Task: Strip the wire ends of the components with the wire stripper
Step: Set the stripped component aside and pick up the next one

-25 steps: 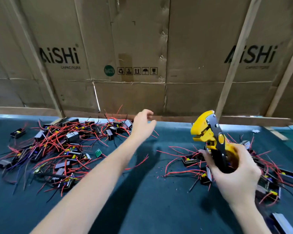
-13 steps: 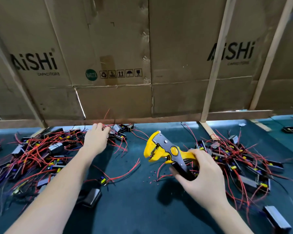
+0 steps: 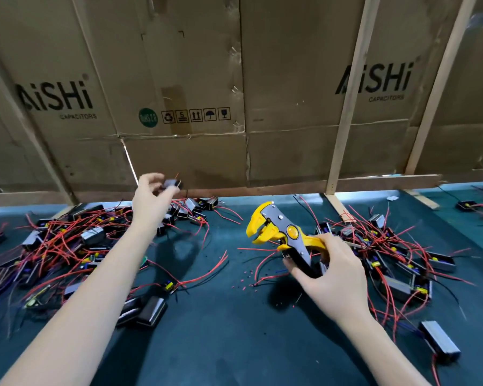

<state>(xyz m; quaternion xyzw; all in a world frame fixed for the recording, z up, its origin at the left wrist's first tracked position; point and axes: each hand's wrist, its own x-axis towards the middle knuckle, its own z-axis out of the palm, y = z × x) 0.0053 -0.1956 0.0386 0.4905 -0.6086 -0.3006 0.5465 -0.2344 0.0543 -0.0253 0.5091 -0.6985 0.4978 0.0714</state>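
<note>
While the left hand [image 3: 154, 196] pinches a component [image 3: 171, 184] above the pile, the right hand [image 3: 328, 271] grips the wire stripper [image 3: 283, 236]; next, feed a wire into its jaws.

The small dark boxy component [image 3: 171, 184] pinched in the left hand [image 3: 151, 200] is smeared by motion blur, its details unreadable, fingers covering its near side. The black handles of the yellow-and-grey wire stripper [image 3: 283, 236] vanish inside the right hand [image 3: 333, 277]. Both forearms run off the bottom edge. The left heap of red-wired black components [image 3: 64, 240] is cut by the left edge, single wire ends there too tangled to tell.
</note>
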